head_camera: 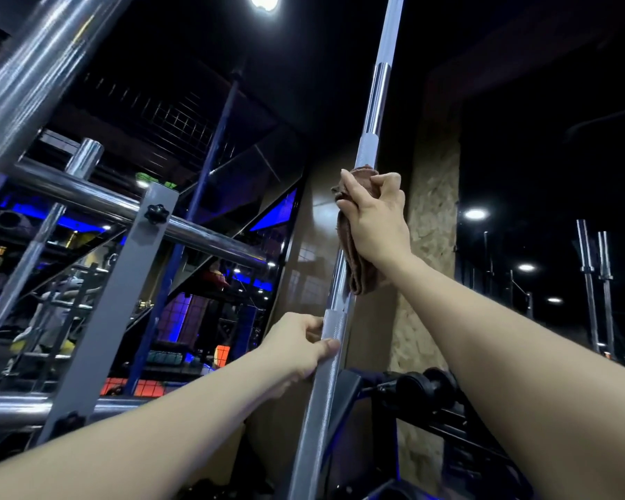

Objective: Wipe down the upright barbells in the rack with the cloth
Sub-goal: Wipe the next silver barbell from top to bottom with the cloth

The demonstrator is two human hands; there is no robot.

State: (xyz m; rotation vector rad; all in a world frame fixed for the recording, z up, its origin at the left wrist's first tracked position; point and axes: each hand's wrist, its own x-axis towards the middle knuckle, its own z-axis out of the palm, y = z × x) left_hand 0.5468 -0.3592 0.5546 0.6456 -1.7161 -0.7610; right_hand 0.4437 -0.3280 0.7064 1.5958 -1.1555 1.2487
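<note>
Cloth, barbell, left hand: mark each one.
cloth (358, 274): head view, hanging lower fold.
barbell (375, 102): head view, smooth shaft above the cloth.
left hand (298, 346): head view, back of the hand.

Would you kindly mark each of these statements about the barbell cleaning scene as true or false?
1. The right hand grips a brown cloth wrapped against the upright barbell. True.
2. The left hand also holds a cloth. False: it grips the bare knurled shaft, with no cloth.
3. The left hand sits lower on the bar than the right hand. True.
4. The cloth is bright blue. False: it is brown.
5. A round ceiling light is lit above. True.
6. The barbell being wiped lies flat on the floor. False: it stands upright, leaning slightly.
</note>
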